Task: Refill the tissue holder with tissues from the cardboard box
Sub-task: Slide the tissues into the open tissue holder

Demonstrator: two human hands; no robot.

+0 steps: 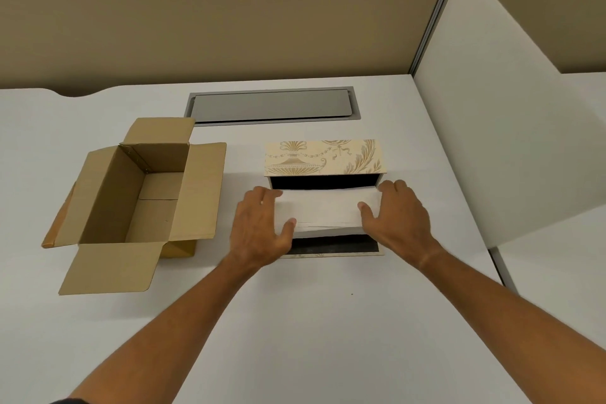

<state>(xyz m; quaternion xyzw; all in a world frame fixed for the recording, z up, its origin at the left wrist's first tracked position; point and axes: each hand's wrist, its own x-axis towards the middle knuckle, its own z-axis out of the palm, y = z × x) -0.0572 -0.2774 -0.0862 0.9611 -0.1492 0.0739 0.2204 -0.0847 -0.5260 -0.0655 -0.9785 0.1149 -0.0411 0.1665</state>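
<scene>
A stack of white tissues (319,208) is held at the open tissue holder (323,159), over its dark interior, on the white tabletop (328,321). The left hand (259,229) and right hand (398,216) are pressed against the two short ends, fingers (388,188) curled around the stack. The sheets are judged light, soft and easily splayed, so the ends are best squeezed evenly. The cardboard box (137,197) is seen open nearby, apparently emptied.
</scene>
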